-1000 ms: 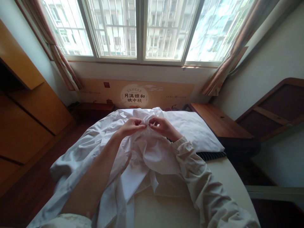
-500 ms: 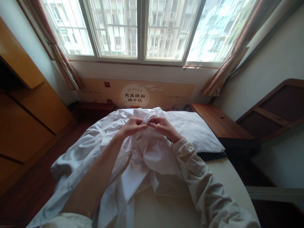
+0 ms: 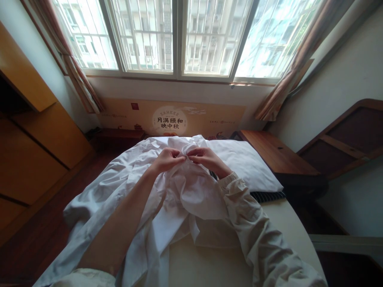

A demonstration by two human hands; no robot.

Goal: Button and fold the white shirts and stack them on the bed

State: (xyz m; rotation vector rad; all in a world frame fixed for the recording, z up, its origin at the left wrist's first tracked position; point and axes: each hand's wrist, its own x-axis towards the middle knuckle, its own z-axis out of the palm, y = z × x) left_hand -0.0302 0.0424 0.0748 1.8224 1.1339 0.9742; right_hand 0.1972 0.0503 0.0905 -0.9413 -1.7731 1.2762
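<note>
Slightly shifted at the fingertips, the right hand (image 3: pixel 206 158) works just beside the left hand (image 3: pixel 166 160), both apparently pinching white fabric (image 3: pixel 196 193) bunched between them, fine handling whose next move likely calls for a steady grip.

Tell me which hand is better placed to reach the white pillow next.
Probably the right hand: it is nearer the white pillow, while the left hand is farther off. Both pinch the white fabric.
</note>
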